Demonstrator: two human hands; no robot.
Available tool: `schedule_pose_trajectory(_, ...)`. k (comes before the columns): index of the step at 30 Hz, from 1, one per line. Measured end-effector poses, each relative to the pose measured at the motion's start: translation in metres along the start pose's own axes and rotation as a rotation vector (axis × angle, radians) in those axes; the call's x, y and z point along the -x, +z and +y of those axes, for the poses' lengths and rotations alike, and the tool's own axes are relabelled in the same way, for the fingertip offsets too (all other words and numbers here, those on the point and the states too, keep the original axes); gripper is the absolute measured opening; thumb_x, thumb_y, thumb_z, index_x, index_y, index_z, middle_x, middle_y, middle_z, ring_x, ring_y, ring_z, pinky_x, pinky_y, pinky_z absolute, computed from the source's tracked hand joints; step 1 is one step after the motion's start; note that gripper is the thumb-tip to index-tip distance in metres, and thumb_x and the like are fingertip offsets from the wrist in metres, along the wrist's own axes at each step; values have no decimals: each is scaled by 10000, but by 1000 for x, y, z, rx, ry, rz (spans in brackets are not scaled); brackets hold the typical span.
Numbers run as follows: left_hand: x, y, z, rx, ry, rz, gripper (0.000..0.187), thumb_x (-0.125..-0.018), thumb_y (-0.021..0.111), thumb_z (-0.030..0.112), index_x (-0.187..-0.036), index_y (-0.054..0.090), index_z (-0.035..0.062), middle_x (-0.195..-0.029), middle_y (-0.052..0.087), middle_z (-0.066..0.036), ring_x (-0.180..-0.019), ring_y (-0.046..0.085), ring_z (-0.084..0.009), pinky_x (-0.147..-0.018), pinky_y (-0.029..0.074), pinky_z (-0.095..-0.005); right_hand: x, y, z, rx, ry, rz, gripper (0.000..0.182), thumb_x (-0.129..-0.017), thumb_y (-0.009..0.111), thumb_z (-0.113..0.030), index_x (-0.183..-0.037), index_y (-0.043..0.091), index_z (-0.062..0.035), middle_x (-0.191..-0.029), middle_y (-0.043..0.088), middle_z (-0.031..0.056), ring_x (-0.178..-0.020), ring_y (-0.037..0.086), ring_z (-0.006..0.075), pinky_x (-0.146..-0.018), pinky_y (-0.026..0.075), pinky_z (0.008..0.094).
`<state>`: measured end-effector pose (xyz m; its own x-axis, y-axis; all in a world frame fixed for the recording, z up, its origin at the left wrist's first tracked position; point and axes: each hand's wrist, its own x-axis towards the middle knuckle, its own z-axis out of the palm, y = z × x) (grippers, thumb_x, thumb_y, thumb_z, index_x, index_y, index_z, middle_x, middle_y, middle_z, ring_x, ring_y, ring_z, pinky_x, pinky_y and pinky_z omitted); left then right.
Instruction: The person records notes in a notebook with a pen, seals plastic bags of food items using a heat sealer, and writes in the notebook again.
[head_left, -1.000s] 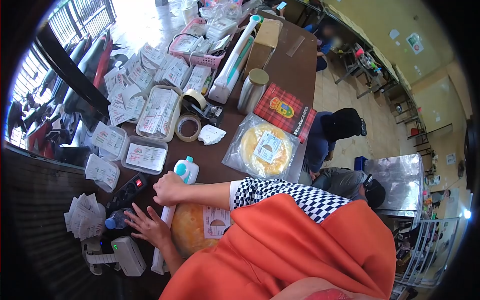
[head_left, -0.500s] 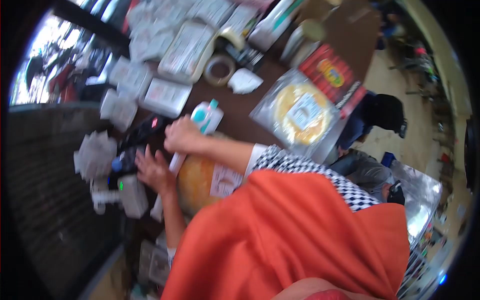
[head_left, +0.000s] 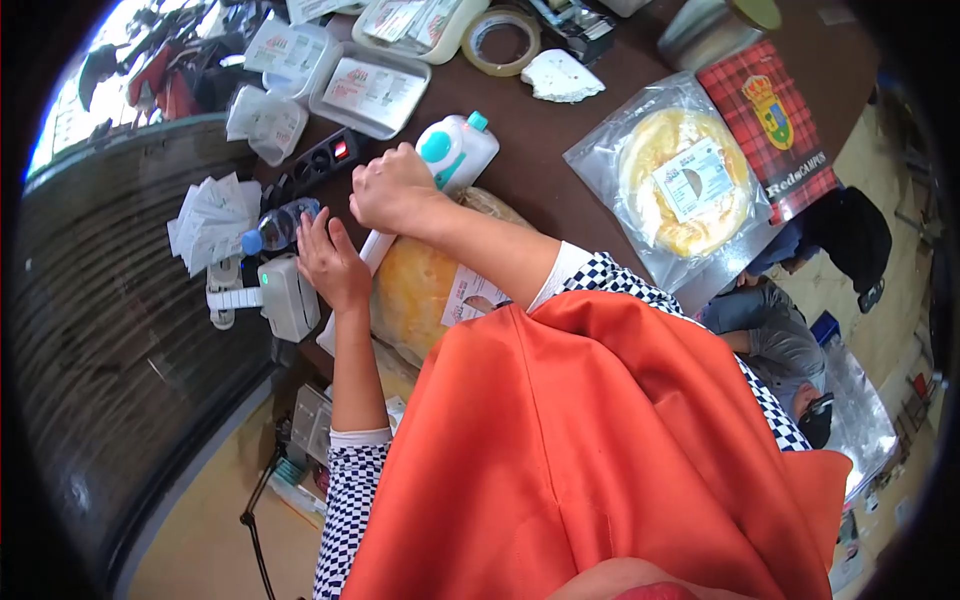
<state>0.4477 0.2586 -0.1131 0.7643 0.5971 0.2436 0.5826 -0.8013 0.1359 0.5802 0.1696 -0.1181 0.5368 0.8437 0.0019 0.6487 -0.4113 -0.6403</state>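
My right hand (head_left: 393, 190) is closed in a fist on a white-and-teal bag sealer (head_left: 465, 152); its fingertips are hidden. The sealer's long white bar runs from under the fist toward the lower left, along the edge of a bagged round golden bread (head_left: 408, 285). That bread carries a white label and lies partly under my right forearm. My left hand (head_left: 335, 262) is open, fingers spread, beside the bar and close to a small clear plastic bottle (head_left: 283, 226) with a blue cap.
Beyond lie a power strip (head_left: 318, 163), labelled plastic tubs (head_left: 372, 92), a tape roll (head_left: 501, 42) and a white torn piece (head_left: 562, 76). Another bagged round bread (head_left: 690, 185) and a red tartan box (head_left: 768, 125) are at right. Labels (head_left: 213, 222) and a white device (head_left: 288, 298) are at left. People sit beyond the table.
The view has shifted, so the table's things appear farther right and higher, and sharper. Both hands keep nearly the same pose: right fist on the sealer, left fingers spread.
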Motion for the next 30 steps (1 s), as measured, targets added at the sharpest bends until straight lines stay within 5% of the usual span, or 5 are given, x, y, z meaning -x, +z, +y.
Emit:
schedule_pose_trajectory(4,0,0,-1,-12,11,17,458,-945,295,391,-1120,570,69,-1258,482,-192,-1187,414,-351,-1001,261,-424,-2,3,-1,-11,14,25,311,-797,510,-357,-828,641,-77,-797,662,107,-762,636,255,-720,440,380)
schedule_pose_trajectory(30,3,2,-5,60,-65,132,440,-919,365,420,-962,638,77,-1197,526,-185,-1092,482,-345,-938,350,-424,-2,-2,-4,125,35,-36,374,-810,458,-397,-807,669,-89,-755,662,114,-747,642,253,-679,460,370)
